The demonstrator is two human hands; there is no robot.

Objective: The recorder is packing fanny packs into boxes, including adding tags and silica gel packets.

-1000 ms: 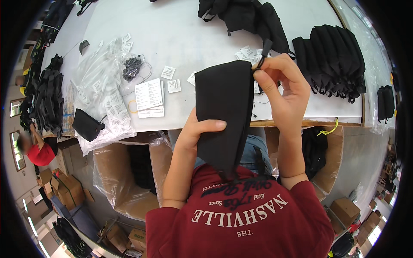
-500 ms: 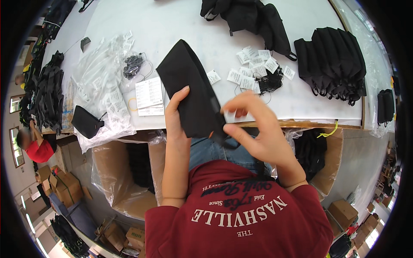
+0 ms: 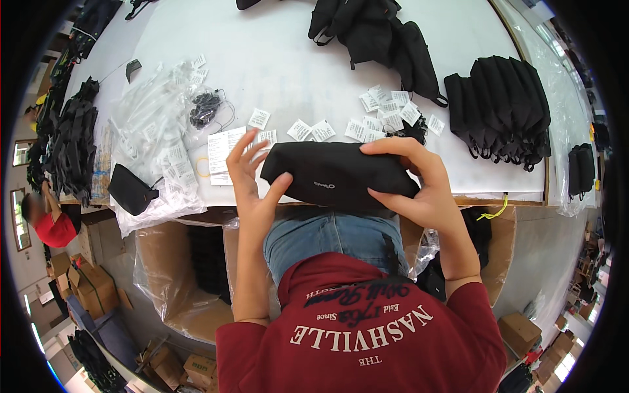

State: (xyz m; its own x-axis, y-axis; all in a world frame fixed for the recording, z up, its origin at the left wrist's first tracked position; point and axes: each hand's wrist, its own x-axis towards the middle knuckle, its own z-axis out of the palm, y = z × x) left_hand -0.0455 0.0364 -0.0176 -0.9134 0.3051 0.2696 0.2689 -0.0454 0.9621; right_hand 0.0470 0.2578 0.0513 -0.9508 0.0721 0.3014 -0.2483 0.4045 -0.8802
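Note:
A black fabric pouch (image 3: pixel 341 171) with a small pale print is held lengthwise between my hands, just above the table's near edge. My right hand (image 3: pixel 413 177) grips its right end, fingers along the top and thumb on the front. At the left end, my left hand (image 3: pixel 252 177) has its thumb against the front face, with the other fingers spread around the corner. Loose white tags (image 3: pixel 311 130) lie just beyond the pouch. More white tags (image 3: pixel 393 108) with black cords are heaped farther right. A printed white sheet stack (image 3: pixel 221 157) sits left of my left hand.
Clear plastic bags (image 3: pixel 151 111) pile on the left, with a small black pouch (image 3: pixel 131 190) on them. Folded black bags (image 3: pixel 501 108) stand in a row at right; black backpack-like items (image 3: pixel 373 39) lie at the back. Below the edge are plastic-lined cartons (image 3: pixel 164 262). A person in red (image 3: pixel 56 226) is far left.
The pouch has turned from upright and tilted to lengthwise and come lower. My right hand has closed on its right end; my left hand has shifted to its left end, fingers more spread.

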